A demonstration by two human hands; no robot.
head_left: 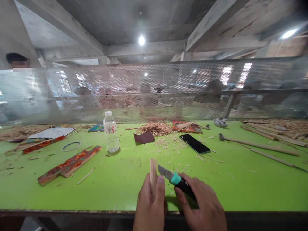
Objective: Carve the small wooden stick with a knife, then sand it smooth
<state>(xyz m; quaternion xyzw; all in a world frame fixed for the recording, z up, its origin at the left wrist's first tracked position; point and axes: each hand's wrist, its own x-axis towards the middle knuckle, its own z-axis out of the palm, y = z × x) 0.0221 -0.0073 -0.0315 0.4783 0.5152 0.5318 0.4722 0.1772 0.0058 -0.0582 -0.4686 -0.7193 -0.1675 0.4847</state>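
Note:
A slim piece of pale wood (pixel 153 175) stands upright in my left hand (pixel 150 199), the thumb pressed along its right side. In my right hand (pixel 203 200) is a utility knife (pixel 182 183) with a black handle and a teal collar. Its blade is out and points up and left, close to the wood's right side; whether they touch I cannot tell. Both hands are over the near edge of the green table (pixel 96 195). Small wood shavings (pixel 168 141) lie scattered beyond the knife.
A water bottle (pixel 111 132) stands left of centre, behind painted wooden pieces (pixel 69 165) and a ring (pixel 71 146). Dark sandpaper (pixel 144 138) and a phone (pixel 194 143) lie ahead. Long-handled tools (pixel 262 146) are at right. A perforated metal screen (pixel 163 93) closes the back; people sit beyond.

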